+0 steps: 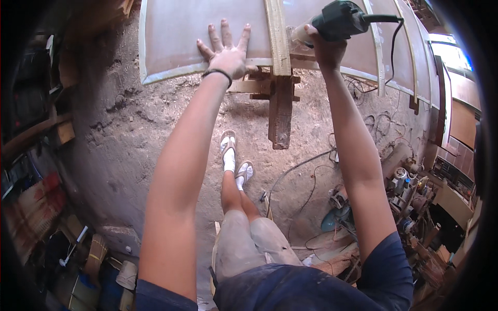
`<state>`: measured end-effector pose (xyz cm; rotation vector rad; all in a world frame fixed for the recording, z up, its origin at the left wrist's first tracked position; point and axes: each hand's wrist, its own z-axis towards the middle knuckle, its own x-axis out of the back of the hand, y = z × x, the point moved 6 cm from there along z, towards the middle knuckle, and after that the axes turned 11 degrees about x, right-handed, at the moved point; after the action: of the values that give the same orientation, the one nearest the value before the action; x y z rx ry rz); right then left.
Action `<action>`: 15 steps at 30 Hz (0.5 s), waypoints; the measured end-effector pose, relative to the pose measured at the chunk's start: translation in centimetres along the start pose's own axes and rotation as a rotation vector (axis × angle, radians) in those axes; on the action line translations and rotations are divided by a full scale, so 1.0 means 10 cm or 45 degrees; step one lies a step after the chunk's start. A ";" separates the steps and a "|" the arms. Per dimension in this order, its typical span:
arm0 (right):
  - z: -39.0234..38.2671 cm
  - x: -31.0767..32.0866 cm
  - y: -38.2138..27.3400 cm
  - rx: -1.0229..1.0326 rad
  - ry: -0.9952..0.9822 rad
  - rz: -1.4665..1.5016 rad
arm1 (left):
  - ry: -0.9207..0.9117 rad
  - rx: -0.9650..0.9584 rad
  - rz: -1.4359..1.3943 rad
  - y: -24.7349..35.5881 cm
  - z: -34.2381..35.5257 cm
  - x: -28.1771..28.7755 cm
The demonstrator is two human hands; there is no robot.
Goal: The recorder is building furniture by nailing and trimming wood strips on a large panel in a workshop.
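My left hand point(228, 58) lies flat with its fingers spread near the close edge of a pale, dusty panel point(181, 31) with a light border. A dark band circles the wrist. Farther right, my right hand point(328, 49) is wrapped round a dark green corded power tool point(340, 20), its pale end pointing left. The tool is over the panel; whether it touches the surface, and its exact kind, I cannot tell. Between my hands a light wooden batten point(278, 36) runs away from me across the panel.
A wooden support beam point(280, 114) juts toward me under the panel. The tool's black cord point(397, 49) hangs on the right, and more cables point(306, 160) trail over the dirt floor point(176, 111). Machinery and scraps point(410, 192) crowd the right; clutter, including a rolled bundle point(96, 254), lines the left.
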<state>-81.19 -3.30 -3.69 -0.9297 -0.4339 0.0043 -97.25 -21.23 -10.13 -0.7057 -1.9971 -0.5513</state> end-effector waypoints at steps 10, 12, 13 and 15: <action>0.46 -0.31 0.21 -0.058 -0.053 -0.008 | -0.100 -0.051 -0.026 -0.01 -0.05 0.02; 0.56 -0.39 0.26 -0.059 -0.046 -0.017 | -0.114 -0.064 -0.058 -0.01 -0.06 0.02; 0.61 -0.41 0.31 -0.058 -0.049 -0.030 | -0.134 -0.063 -0.057 0.00 -0.06 0.02; 0.68 -0.47 0.34 -0.052 -0.028 -0.021 | -0.145 -0.069 -0.060 0.00 -0.07 0.03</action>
<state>-87.31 3.09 -4.49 -0.9671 -0.4633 -0.0100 -96.92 -21.55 -9.54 -0.7393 -2.1154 -0.6074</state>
